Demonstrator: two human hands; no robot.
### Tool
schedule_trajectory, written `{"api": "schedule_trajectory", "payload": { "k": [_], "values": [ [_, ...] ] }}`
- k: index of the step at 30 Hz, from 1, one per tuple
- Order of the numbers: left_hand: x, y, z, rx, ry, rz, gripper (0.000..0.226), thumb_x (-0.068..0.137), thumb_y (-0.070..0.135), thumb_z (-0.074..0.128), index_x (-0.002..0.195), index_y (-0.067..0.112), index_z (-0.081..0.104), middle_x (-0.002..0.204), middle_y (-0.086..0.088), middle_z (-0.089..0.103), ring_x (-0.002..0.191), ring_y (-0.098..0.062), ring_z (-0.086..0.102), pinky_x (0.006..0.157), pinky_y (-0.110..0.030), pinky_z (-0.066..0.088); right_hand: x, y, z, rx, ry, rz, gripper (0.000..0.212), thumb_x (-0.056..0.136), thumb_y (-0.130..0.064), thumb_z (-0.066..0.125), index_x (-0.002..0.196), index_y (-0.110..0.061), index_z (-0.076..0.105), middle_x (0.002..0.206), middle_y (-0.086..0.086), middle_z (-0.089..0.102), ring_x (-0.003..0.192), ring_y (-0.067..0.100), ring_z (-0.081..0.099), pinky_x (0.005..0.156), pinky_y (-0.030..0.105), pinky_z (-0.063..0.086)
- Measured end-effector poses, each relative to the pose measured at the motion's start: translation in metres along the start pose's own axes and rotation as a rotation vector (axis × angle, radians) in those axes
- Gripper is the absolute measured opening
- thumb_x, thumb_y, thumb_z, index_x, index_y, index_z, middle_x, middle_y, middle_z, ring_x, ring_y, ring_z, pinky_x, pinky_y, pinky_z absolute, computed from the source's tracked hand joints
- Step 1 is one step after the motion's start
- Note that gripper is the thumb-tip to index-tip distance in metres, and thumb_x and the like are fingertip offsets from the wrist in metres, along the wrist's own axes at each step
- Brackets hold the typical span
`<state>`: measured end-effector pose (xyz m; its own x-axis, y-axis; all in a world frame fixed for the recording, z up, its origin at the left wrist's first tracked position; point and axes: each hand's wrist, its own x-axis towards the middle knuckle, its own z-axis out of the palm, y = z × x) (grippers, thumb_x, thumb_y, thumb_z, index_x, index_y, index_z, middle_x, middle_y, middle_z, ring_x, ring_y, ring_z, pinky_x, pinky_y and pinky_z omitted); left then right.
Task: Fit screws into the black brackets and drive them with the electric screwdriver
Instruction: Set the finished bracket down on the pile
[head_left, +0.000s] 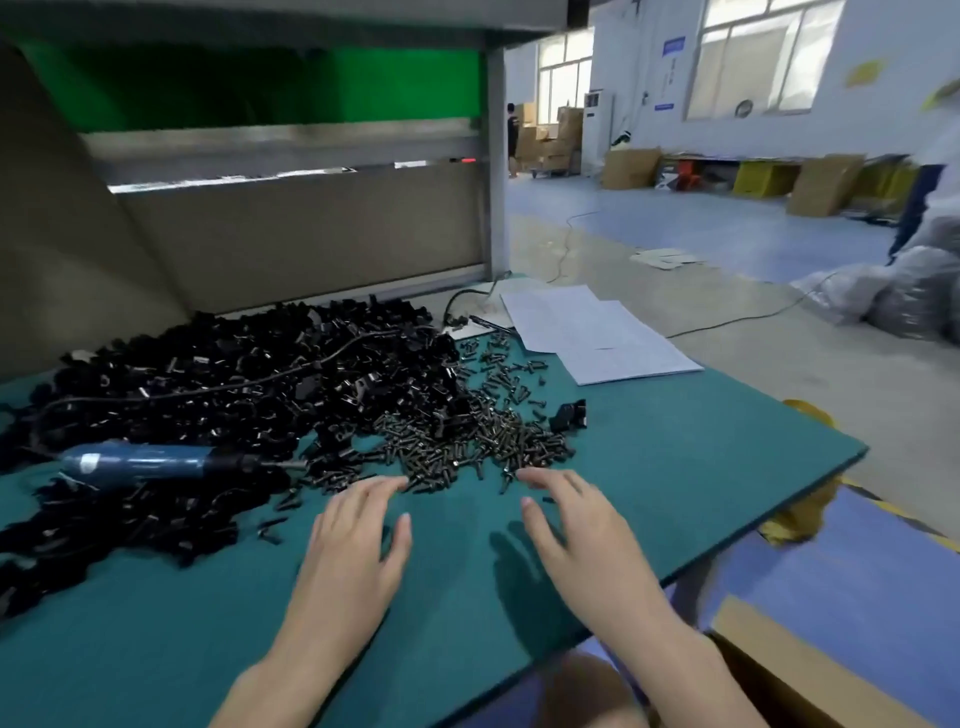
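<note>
Your left hand (358, 540) and right hand (576, 530) both hover palm-down over the green tabletop (675, 467). The fingers are spread and relaxed, so each grip is released. The fingertips of both hands reach the near edge of the screws (467, 447). Whether they touch the pile or hang just above it cannot be told, because the hands are slightly blurred.

The screws lie in a loose heap straight ahead of you, thinning out toward the sheets of paper (597, 338) at the far right of the tabletop. The black brackets (234, 374) form a much larger mound to the left. It merges with the screws where the two piles meet, and there you cannot separate single pieces. The mound's left side runs out of view. One lone bracket (569, 415) sits apart, just right of the screws.

The electric screwdriver (150, 462) lies on its side among the brackets at your left, with its bit pointing toward the screws. Its blue body is smeared by motion and brackets partly bury the lower edge. Its cable (208, 389) loops back over the mound, and the far end is hard to follow.

At lower right a cardboard box (810, 675) is cut off by the frame, so its contents cannot be seen.
</note>
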<state>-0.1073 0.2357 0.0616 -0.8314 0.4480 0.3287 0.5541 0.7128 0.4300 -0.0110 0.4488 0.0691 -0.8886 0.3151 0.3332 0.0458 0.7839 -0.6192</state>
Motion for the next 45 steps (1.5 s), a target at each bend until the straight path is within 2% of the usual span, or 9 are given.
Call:
{"api": "schedule_trajectory", "payload": {
  "k": [6,12,15,17,23,26,31,38,45],
  "values": [
    [0.001,-0.074,-0.030,0.275,0.204,-0.372,0.045,0.091,0.033,0.069,0.129,0.011,0.064,0.132,-0.012,0.059,0.129,-0.035,0.050,0.109,-0.054,0.036,0.067,-0.050,0.097,-0.201,-0.162,-0.096,0.054,0.111,-0.041,0.033,0.161,-0.025,0.023,0.163,-0.002,0.028,0.153,0.019,0.020,0.128,0.038,0.016],
    [0.026,-0.085,-0.020,0.401,0.195,-0.279,0.036,0.086,0.035,0.068,0.111,0.010,0.074,0.109,-0.010,0.070,0.112,-0.039,0.063,0.084,-0.055,0.053,0.114,-0.076,0.152,-0.260,-0.190,-0.230,0.058,0.111,-0.048,0.028,0.164,-0.027,0.015,0.168,-0.001,0.025,0.158,0.021,0.014,0.128,0.043,0.002],
    [0.030,-0.088,-0.019,0.433,0.229,-0.234,0.043,0.080,0.039,0.049,0.100,0.012,0.077,0.099,-0.008,0.073,0.101,-0.040,0.069,0.075,-0.054,0.056,0.119,-0.073,0.159,-0.275,-0.098,-0.325,0.054,0.104,-0.045,0.055,0.154,-0.027,0.043,0.147,-0.004,0.057,0.144,0.021,0.047,0.122,0.046,0.028],
    [0.030,-0.089,-0.015,0.449,0.235,-0.246,0.030,0.074,0.028,0.071,0.099,0.012,0.076,0.100,-0.008,0.072,0.101,-0.040,0.068,0.074,-0.055,0.056,0.116,-0.072,0.160,-0.243,-0.109,-0.338,0.045,0.104,-0.044,0.055,0.147,-0.029,0.051,0.140,-0.009,0.062,0.143,0.019,0.048,0.124,0.044,0.025],
    [0.035,-0.090,-0.014,0.362,0.227,-0.288,0.053,0.047,0.011,0.094,0.097,0.013,0.076,0.107,-0.010,0.070,0.097,-0.041,0.068,0.073,-0.054,0.055,0.119,-0.074,0.155,-0.148,-0.210,-0.290,0.011,0.108,-0.042,0.042,0.116,-0.038,0.037,0.120,-0.019,0.054,0.128,0.005,0.047,0.127,0.025,0.002],
    [0.035,-0.093,-0.012,0.369,0.265,-0.261,0.055,0.045,0.010,0.094,0.097,0.013,0.076,0.107,-0.010,0.069,0.096,-0.041,0.068,0.074,-0.054,0.055,0.119,-0.074,0.150,-0.115,-0.229,-0.312,0.023,0.106,-0.036,0.051,0.104,-0.039,0.028,0.104,-0.025,0.043,0.105,-0.001,0.041,0.124,0.020,0.010],
    [0.035,-0.095,-0.011,0.345,0.306,-0.233,0.054,0.047,0.006,0.092,0.098,0.013,0.076,0.107,-0.010,0.069,0.097,-0.041,0.067,0.075,-0.055,0.054,0.115,-0.079,0.135,0.378,-0.074,-0.111,0.037,0.100,-0.024,0.062,0.100,-0.055,0.042,0.101,-0.020,0.056,0.089,0.006,0.055,0.077,0.016,0.046],
    [0.032,-0.092,-0.014,0.267,0.321,-0.247,0.050,0.055,0.007,0.091,0.102,0.014,0.075,0.107,-0.008,0.069,0.097,-0.037,0.068,0.082,-0.056,0.053,0.136,-0.079,0.121,1.255,0.010,0.363,0.025,0.092,-0.015,0.067,0.108,-0.032,0.078,0.086,-0.003,0.074,0.082,0.014,0.072,0.077,0.030,0.055],
    [0.058,-0.097,-0.045,0.197,0.381,-0.177,0.031,0.093,0.025,0.056,0.124,0.023,0.061,0.120,0.007,0.058,0.114,-0.016,0.052,0.101,-0.040,0.042,0.139,-0.077,0.123,1.427,-0.098,0.390,0.028,0.075,-0.013,0.077,0.103,-0.015,0.073,0.099,0.012,0.077,0.082,0.019,0.072,0.068,0.026,0.059]
  ]
}}
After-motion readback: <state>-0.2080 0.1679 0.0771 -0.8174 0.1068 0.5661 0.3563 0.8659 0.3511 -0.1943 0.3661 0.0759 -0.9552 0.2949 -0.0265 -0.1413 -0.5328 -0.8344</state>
